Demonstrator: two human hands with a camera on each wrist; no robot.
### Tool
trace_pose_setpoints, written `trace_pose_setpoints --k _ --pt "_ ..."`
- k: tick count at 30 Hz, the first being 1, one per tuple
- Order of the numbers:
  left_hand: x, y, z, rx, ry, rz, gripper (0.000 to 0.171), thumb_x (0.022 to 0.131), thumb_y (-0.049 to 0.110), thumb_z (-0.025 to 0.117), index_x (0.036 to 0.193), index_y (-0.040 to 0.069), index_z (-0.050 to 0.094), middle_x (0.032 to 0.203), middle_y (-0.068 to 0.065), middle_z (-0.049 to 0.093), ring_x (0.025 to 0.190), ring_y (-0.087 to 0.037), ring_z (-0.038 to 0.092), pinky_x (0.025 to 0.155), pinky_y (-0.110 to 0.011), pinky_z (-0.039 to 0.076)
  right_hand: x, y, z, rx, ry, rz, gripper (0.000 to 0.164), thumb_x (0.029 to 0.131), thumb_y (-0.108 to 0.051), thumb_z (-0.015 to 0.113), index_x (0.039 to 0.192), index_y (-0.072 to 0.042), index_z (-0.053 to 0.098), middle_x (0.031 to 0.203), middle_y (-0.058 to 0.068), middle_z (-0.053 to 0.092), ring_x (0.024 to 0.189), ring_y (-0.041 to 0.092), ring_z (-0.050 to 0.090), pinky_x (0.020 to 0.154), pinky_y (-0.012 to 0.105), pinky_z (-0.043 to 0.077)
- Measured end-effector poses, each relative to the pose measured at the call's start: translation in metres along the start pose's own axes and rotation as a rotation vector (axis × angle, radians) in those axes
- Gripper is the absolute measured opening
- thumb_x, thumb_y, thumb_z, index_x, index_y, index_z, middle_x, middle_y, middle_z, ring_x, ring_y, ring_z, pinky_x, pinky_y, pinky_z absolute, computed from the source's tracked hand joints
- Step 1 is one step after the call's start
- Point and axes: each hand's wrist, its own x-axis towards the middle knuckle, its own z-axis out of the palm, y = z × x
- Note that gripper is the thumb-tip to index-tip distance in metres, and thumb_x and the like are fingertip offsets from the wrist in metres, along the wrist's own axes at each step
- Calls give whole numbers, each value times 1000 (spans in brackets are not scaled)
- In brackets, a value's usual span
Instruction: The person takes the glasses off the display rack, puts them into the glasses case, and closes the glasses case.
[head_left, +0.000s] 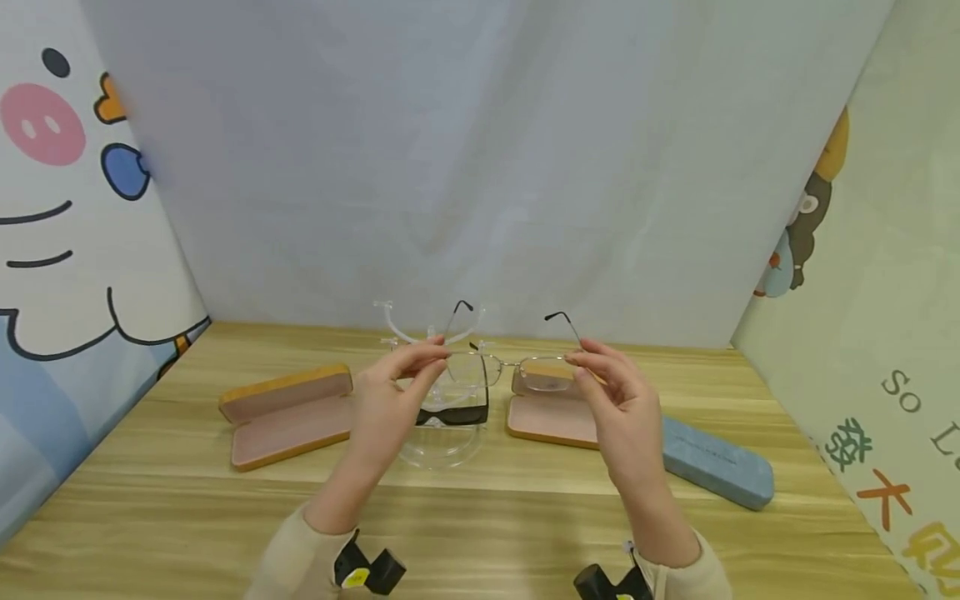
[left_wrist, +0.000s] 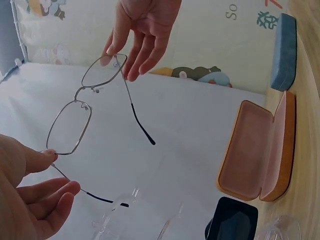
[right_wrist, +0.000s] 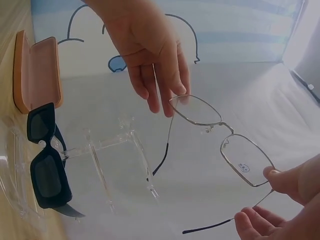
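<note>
A pair of thin metal-framed eyeglasses [head_left: 546,377] is held up above the table, its dark-tipped temples unfolded and pointing away. My left hand [head_left: 386,404] pinches one outer corner of the frame between thumb and fingers. At the opposite corner, my right hand [head_left: 624,408] pinches the frame the same way. The left wrist view shows the lenses of the eyeglasses [left_wrist: 69,127] as clear, with silver rims. Behind the hands stands a clear plastic display stand [head_left: 438,457], partly hidden by the left hand. Black sunglasses [right_wrist: 49,170] sit on its lower tier.
An open orange case [head_left: 292,427] with a pink lining lies to the left on the wooden table [head_left: 480,533]. Another open orange case [head_left: 551,421] is right of the stand, partly behind the right hand. A closed blue case [head_left: 716,462] lies farther right. A pale curtain [head_left: 480,167] hangs behind.
</note>
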Motion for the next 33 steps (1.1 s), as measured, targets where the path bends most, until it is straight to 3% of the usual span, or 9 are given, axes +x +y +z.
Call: trace_pose_setpoints --k 4,9,15,19,27,33 --pt "3 2 6 -2 9 -7 12 83 15 66 93 11 72 107 -2 67 80 -13 66 54 -17 44 0 4 1 44 41 15 19 89 -5 56 104 5 63 121 4 55 116 12 48 89 16 43" --pt "8 6 13 -17 22 -30 12 84 14 65 94 12 72 107 -1 67 78 -12 65 58 -20 47 -1 6 0 66 94 17 21 90 -8 56 105 4 64 117 10 58 109 13 53 86 16 45" --pt "13 10 19 -57 20 -84 12 85 16 64 95 16 71 107 5 67 77 -10 65 59 -20 48 -1 7 -1 66 133 26 19 89 -7 57 103 2 65 108 1 63 98 12 58 78 17 48" --pt "15 12 22 -74 13 -95 14 86 19 63 97 16 71 109 6 66 79 -11 66 63 -26 51 1 6 -2 51 154 24 15 89 -5 57 100 -3 67 102 1 65 92 10 59 74 16 48" --pt "14 12 28 -74 -15 -95 13 86 20 63 96 17 71 99 4 69 77 -8 63 66 -26 50 3 6 -6 55 158 64 13 90 -6 56 97 -6 67 99 0 64 96 11 58 81 16 47" --pt "15 7 35 -167 -46 -108 12 86 17 64 95 13 71 88 -3 70 75 -17 64 68 -26 51 7 8 -10 59 175 90 13 90 -5 55 97 -4 66 97 0 64 98 11 58 81 15 46"
